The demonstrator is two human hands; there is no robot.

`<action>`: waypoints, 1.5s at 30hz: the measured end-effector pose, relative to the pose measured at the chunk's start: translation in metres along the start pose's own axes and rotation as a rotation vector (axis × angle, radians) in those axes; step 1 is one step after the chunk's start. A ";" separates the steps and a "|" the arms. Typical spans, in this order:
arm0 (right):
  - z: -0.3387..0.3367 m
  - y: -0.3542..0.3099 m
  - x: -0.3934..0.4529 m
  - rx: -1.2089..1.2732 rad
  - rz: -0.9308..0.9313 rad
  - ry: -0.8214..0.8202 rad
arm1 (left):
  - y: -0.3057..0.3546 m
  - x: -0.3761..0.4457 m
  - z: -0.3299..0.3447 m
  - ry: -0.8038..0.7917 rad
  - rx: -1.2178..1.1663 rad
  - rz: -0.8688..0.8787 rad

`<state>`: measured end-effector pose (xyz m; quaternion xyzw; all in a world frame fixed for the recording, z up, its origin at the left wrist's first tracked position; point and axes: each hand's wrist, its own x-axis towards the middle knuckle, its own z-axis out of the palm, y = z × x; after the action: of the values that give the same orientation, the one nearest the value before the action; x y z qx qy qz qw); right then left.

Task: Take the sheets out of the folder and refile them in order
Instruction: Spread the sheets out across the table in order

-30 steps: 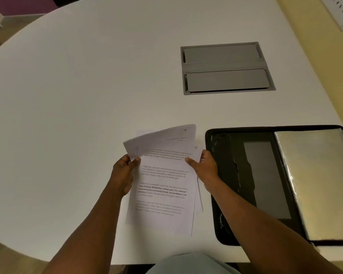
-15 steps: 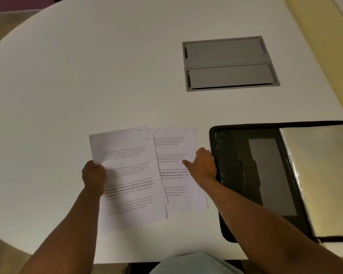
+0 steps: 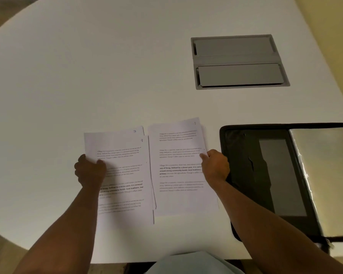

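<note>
Sorting is underway: the left hand (image 3: 90,171) grips the left pile (image 3: 125,175), the right hand (image 3: 215,167) pinches the right pile (image 3: 178,167) at nine o'clock of the open folder (image 3: 244,175); next, probably compare page numbers.

Left top sheet (image 3: 125,175) showing handwritten "9", sheet beneath it (image 3: 127,131) showing "3", right sheet (image 3: 178,167) showing "1", bold print reading "way of living" partly legible
</note>
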<state>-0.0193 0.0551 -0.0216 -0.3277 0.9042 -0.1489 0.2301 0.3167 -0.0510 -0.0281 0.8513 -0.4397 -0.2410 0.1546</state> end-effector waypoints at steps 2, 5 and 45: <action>-0.006 0.003 0.003 -0.019 -0.023 0.054 | 0.004 -0.009 0.006 0.089 0.087 0.121; -0.018 0.003 0.003 -0.086 -0.152 0.128 | 0.013 -0.023 0.016 0.172 0.126 0.357; 0.006 -0.248 0.178 0.705 -0.399 -0.160 | 0.226 0.146 0.040 -0.272 -0.574 0.254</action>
<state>-0.0071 -0.2473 0.0209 -0.4080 0.6959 -0.4653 0.3643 0.2151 -0.3009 0.0056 0.6716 -0.4729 -0.4452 0.3564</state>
